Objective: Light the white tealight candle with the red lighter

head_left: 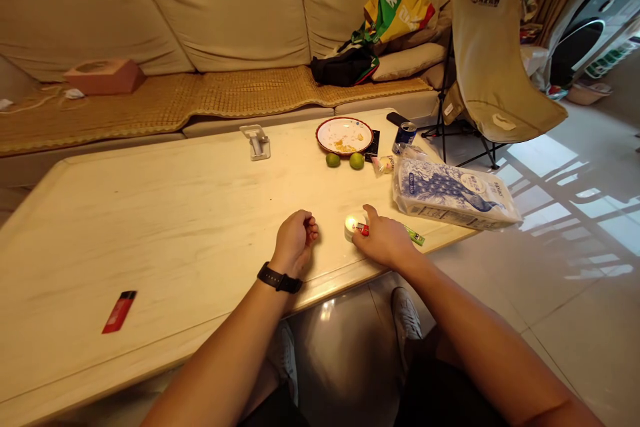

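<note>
Near the table's front edge, my right hand is closed around a red lighter, of which only the front end shows. Its index finger points forward. The lighter's tip is at a small round white candle that glows brightly on top. Partly behind the right hand lies a narrow green object whose kind I cannot make out. My left hand, with a black watch on the wrist, rests to the left of the candle, fingers curled in and nothing visible in them. A red and black lighter lies far left on the table.
A red-rimmed plate with food scraps stands at the back, two green limes before it. A can and a large plastic-wrapped paper pack are on the right. A white holder stands left of the plate.
</note>
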The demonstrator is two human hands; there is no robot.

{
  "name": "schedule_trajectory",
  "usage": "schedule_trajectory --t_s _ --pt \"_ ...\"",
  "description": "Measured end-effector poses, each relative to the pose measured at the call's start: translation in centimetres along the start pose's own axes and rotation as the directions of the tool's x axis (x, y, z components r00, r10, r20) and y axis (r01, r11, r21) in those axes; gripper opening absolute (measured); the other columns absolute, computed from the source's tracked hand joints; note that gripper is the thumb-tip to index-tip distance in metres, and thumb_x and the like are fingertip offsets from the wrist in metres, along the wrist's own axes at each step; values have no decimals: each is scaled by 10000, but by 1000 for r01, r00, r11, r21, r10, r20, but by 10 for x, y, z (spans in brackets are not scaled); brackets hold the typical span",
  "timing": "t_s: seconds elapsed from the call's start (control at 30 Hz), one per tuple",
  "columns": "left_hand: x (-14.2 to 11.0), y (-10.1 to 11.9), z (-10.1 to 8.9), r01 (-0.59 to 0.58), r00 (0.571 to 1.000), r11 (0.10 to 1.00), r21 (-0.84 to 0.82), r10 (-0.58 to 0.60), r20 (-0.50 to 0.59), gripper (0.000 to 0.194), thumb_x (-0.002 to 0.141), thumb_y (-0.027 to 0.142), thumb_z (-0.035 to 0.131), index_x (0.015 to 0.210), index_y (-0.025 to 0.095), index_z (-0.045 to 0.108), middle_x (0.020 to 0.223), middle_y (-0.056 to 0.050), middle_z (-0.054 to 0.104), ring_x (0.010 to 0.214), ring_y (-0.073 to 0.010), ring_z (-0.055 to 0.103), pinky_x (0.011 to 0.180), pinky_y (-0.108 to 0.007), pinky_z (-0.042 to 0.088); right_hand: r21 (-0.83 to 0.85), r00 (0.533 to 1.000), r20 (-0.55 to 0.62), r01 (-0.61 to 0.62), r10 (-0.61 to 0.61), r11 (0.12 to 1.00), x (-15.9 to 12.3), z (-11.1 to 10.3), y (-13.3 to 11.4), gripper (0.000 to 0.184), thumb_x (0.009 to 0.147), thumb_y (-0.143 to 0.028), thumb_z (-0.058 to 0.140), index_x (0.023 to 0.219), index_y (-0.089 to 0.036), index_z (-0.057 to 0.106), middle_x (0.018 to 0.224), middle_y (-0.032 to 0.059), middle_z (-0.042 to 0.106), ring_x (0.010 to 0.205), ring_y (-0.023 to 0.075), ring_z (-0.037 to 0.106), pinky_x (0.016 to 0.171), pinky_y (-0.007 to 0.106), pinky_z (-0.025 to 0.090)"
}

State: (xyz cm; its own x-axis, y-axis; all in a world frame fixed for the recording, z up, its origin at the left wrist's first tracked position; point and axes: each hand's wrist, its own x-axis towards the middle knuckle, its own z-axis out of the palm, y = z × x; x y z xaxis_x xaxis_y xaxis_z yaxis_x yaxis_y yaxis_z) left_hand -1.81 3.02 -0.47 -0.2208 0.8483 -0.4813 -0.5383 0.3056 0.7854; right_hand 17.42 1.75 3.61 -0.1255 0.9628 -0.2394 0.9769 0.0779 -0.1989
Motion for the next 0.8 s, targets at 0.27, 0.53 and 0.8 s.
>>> schedule_trajectory --t_s 0.27,0.53,0.8 --pt "0 1 0 4 1000 1000 -7 -4 -5 94 701 167 606 667 173 518 602 15 519 473 -77 469 404 -202 360 26 999 -42 -28 29 999 -6 -8 13 824 856 -575 523 1529 -159 295 1077 137 726 993 331 677 790 359 453" --pt "0 0 1 -7 1000 1000 10 7 -11 95 692 171 603 644 169 521 597 10 521 480 -81 472 411 -207 361 23 989 -119 -90 93 996 -6 -8 45 709 864 -451 513 1498 -178 352 1090 136 722 995 328 675 806 369 455" --pt "1 -1 0 -3 1000 1000 11 3 3 100 690 174 609 648 173 519 593 10 520 481 -83 467 410 -207 365 0 988 -137 -78 77 997 -11 -8 54 664 894 -434 484 1491 -175 350 1040 134 733 943 321 687 789 365 449"
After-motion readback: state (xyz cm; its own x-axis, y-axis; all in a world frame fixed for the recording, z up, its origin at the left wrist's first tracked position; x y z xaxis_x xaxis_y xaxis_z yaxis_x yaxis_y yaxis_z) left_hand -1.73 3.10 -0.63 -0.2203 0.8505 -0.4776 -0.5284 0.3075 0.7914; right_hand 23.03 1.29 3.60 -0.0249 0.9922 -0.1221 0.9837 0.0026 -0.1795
